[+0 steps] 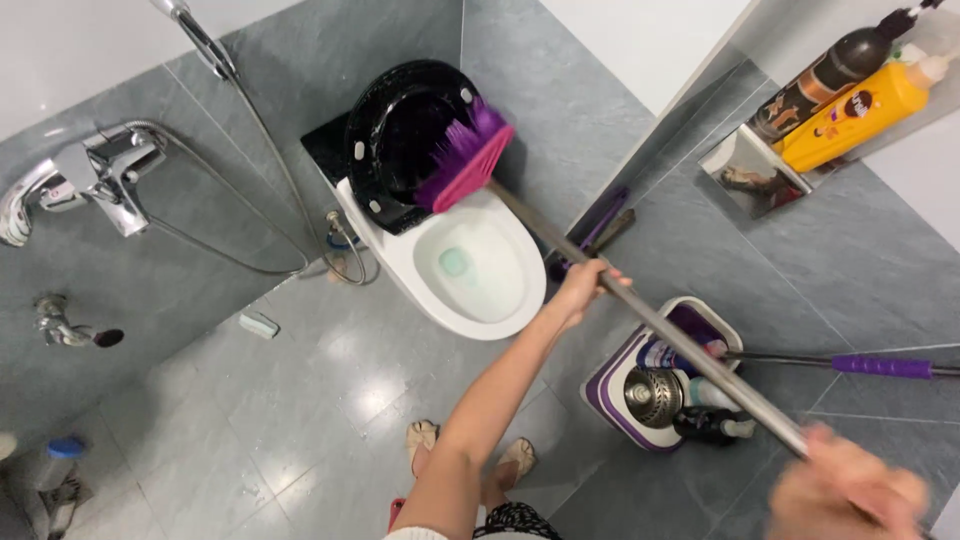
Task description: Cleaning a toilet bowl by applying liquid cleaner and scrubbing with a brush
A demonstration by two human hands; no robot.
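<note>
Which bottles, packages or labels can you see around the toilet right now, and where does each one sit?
Dark bottle: top right shelf, slim, brown-black with a label.
Yellow bottle: beside the dark one, orange-yellow, round red label, pale cap.
Bottles in the purple-and-white mop bucket: lower right, one white, one dark, partly hidden by the broom handle.

- Grey stone-look tiled floor [300,400] and matching grey tiled walls [560,90], glossy with ceiling-light reflections.
- Chrome wall-mounted shower mixer [100,175] with a thin metal hose [250,130].
- White recessed niche shelf [770,150] holding 2 bottles.
</note>
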